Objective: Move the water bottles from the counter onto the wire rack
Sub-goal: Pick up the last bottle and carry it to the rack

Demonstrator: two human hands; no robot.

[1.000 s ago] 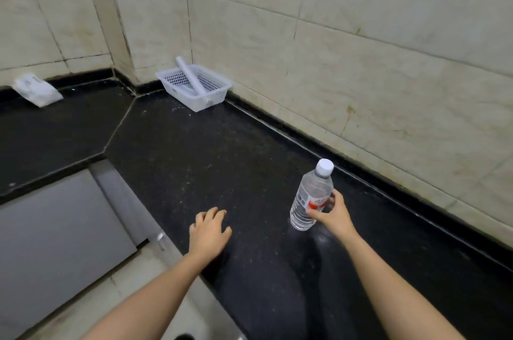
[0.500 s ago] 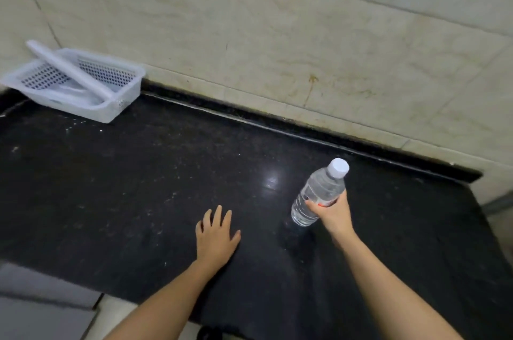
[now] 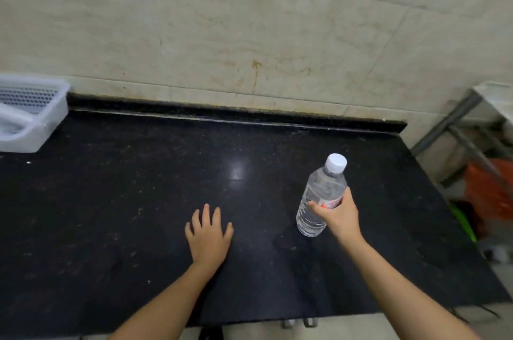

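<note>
Our right hand (image 3: 337,217) is gripping the water bottle (image 3: 322,192) around its middle, fingers and thumb curling over the label band. The bottle is clear with a white cap (image 3: 336,162), and it's leaning with the cap tipping away from us and to the right. It's sitting over the right part of the black counter (image 3: 111,201); we can't tell whether the base is touching the surface. Our left hand (image 3: 209,237) is lying flat on the counter, palm down, fingers straight and slightly spread, holding nothing, well left of the bottle. A white plastic basket (image 3: 33,117) is sitting at the counter's far left against the tiled wall (image 3: 249,34). Past the counter's right end a metal rack (image 3: 455,123) is showing, blurred, with something orange (image 3: 491,192) and something green (image 3: 463,223) below it. The bottle is well apart from the rack.
</note>
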